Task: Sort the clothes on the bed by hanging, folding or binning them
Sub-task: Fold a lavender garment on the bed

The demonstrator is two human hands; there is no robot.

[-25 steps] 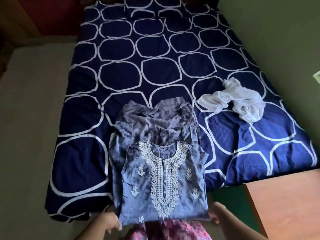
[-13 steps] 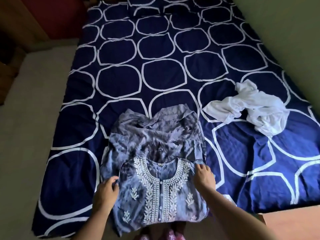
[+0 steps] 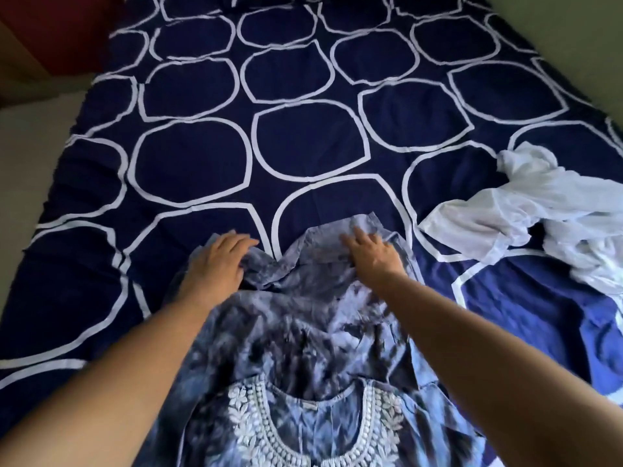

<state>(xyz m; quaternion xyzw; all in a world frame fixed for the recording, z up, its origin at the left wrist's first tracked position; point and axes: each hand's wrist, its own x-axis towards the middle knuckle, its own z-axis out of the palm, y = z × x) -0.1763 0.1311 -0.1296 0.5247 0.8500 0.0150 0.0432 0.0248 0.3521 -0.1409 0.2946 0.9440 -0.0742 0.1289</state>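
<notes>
**A:** Where is the blue tunic?

**B:** The blue tunic lies spread at the near end of the bed, on a navy cover with white rings. Its embroidered neckline is nearest the camera, and the crumpled rest of it runs farther up the bed.

**A:** And the hands?

**B:** Both rest on the tunic's far edge, with bare forearms reaching over the cloth. The left hand lies palm down on the far-left corner, fingers together and almost straight, their tips at the edge of the fabric. The right hand lies on the far-right part, fingers spread flat on the cloth. Neither hand looks curled round the fabric. The left thumb is hidden, so I cannot tell whether it pinches anything.

**A:** What else is on the bed?

**B:** A white garment lies crumpled to the right, apart from the tunic and close to the bed's right side.

**A:** And around the bed?

**B:** A pale floor on the left and a greenish wall at the far right.
</notes>
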